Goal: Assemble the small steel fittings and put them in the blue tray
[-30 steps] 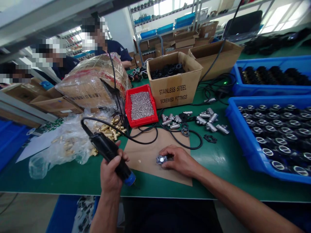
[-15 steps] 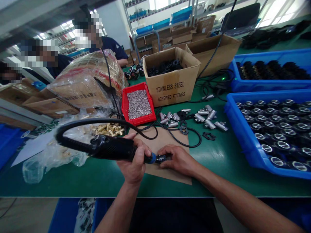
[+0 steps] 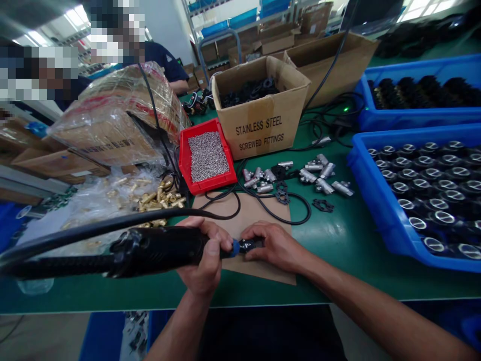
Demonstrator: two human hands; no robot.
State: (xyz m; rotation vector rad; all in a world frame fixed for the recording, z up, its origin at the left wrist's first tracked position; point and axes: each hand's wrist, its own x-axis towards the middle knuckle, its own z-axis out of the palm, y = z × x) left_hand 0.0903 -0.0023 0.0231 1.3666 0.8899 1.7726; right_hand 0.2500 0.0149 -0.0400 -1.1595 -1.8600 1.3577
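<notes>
While a second ago the black corded power screwdriver with the blue collar [image 3: 158, 250] stood up in the left hand [image 3: 208, 260] well apart from the part, it now lies level, its tip against the small black-and-silver fitting [image 3: 248, 245]. That hand is clamped round the barrel; the right hand [image 3: 276, 245] pinches the fitting down on the brown cardboard sheet [image 3: 255, 213] on the green table [image 3: 338, 250]. I judge a screw is being driven. Behind sit a red plastic tray of small steel screws [image 3: 208, 156] and a cardboard box [image 3: 263, 125] printed "STAINLESS STEEL SCREWED FITTINGS"; rightward, loose silver fittings [image 3: 319, 178] and a blue plastic crate of black round caps [image 3: 421, 190].
</notes>
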